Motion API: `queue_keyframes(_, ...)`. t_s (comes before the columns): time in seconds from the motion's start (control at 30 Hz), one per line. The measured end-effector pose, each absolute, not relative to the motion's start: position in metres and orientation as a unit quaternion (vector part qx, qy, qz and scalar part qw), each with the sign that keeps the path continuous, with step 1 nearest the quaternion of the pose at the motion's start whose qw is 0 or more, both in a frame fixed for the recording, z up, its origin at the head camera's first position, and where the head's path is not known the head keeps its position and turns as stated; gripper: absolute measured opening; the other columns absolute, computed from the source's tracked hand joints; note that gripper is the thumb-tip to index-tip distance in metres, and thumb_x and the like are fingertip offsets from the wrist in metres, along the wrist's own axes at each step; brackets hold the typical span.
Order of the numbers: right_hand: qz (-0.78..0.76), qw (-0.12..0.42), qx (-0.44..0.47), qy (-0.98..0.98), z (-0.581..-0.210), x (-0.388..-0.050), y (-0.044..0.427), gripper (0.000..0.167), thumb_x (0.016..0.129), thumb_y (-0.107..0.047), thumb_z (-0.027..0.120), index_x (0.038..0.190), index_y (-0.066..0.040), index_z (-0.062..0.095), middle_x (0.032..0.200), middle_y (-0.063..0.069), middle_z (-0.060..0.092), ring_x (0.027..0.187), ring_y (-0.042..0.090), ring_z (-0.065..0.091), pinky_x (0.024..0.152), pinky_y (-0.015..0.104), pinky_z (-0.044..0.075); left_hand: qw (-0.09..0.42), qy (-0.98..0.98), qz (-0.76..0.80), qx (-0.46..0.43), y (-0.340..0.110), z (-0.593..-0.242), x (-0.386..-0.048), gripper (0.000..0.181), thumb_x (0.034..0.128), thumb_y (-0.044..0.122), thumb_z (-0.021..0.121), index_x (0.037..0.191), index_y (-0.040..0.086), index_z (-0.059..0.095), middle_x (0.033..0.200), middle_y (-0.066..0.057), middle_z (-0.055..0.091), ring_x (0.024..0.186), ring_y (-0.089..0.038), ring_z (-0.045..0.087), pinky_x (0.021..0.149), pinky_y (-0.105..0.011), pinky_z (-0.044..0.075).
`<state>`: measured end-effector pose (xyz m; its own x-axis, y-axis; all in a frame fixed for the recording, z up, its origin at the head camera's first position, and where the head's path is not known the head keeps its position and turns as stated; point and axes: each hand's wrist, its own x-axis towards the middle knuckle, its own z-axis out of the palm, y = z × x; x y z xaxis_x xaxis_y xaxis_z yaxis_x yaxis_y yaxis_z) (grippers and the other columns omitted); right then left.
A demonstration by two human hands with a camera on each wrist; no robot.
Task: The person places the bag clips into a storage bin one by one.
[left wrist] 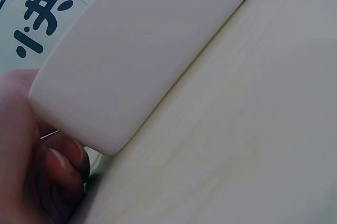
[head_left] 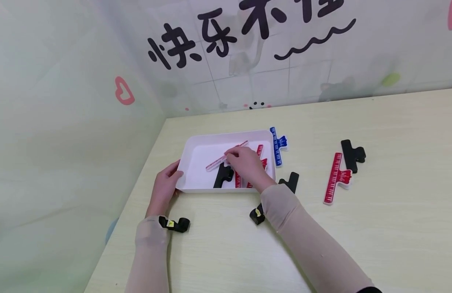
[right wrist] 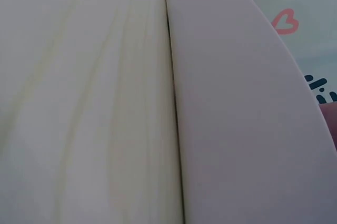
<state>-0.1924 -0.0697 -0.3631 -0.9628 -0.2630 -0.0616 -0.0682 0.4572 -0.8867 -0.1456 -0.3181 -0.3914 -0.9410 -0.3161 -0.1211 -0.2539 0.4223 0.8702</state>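
A shallow white tray [head_left: 194,158] stands on the table. My left hand [head_left: 165,183] holds its near left corner, the thumb over the rim and the other fingers curled at the outside, as the left wrist view shows. Inside the tray, my right hand [head_left: 245,162] pinches a red-and-white piano-key clip [head_left: 215,163], which lies slanted above a black clip [head_left: 223,176]. Red piano-key clips [head_left: 260,151] lie partly under the right hand, near the tray's right end. In the right wrist view the tray's outer wall [right wrist: 242,103] hides the right fingers' work.
Just right of the tray lies a blue piano-key clip [head_left: 276,146]. A black clip [head_left: 293,181] is partly covered by my right forearm. Farther right, another black clip [head_left: 350,156] lies beside a red piano-key clip [head_left: 332,179]. A printed curtain [head_left: 247,81] hangs behind the table.
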Motion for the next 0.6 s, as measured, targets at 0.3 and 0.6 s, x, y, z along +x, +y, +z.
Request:
queue_keyframes(0.3, -0.531, 0.116, -0.073, 0.836, -0.3628, -0.1925, -0.0695, 0.032, 0.089, -0.031, 0.047, 0.118, -0.02, 0.059, 0.085, -0.003, 0.059, 0.074, 0.016, 0.054, 0.063, 0.026, 0.045, 0.029, -0.841, -0.511, 0.176, -0.3179, -0.3916, -0.1464, 0.042, 0.0874, 0.025, 0.051, 0.129, 0.033, 0.048, 0.12, 0.003, 0.051, 0.052, -0.015, 0.044, 0.043, -0.025, 0.038)
queue_keyframes(0.6, -0.516, 0.11, -0.061, 0.847, -0.3638, -0.1925, -0.069, 0.034, 0.09, -0.032, 0.047, 0.12, -0.02, 0.056, 0.091, -0.005, 0.058, 0.076, 0.014, 0.055, 0.066, 0.027, 0.046, 0.037, -0.839, -0.516, 0.169, -0.319, -0.3936, -0.1467, 0.042, 0.0864, 0.024, 0.053, 0.127, 0.032, 0.05, 0.119, 0.003, 0.053, 0.051, -0.015, 0.043, 0.042, -0.025, 0.039)
